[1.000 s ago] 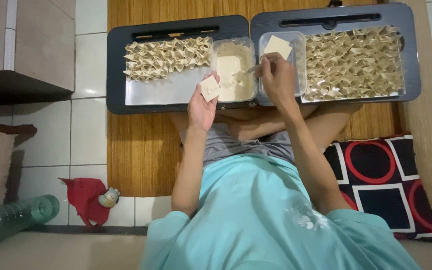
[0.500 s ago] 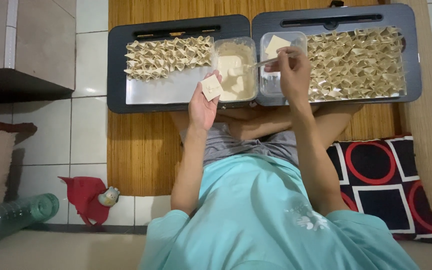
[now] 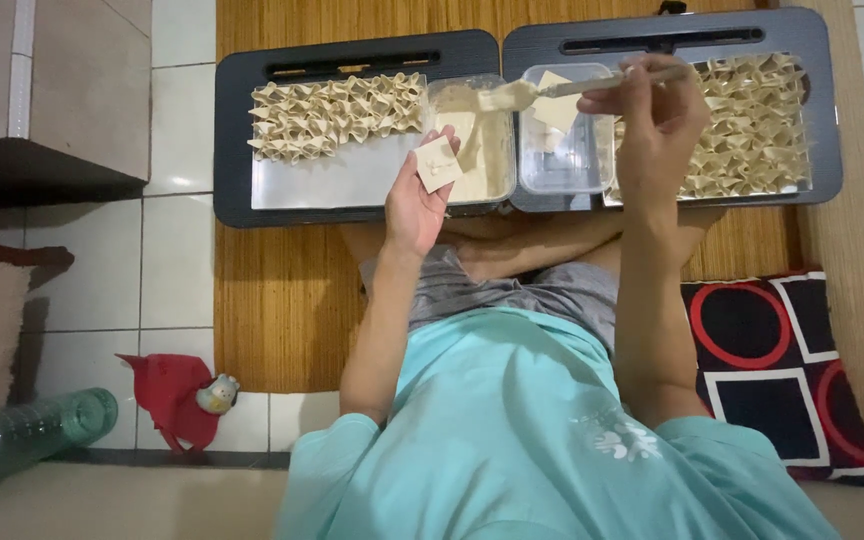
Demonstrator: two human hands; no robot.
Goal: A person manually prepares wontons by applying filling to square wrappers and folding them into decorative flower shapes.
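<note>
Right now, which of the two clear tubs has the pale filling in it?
The left tub, beside the left hand, is full of filling; the right tub holds only flat wrappers.

two trays (image 3: 242, 120), two tubs (image 3: 562, 165), one spoon (image 3: 552, 90), one bottle (image 3: 37, 428)
</note>
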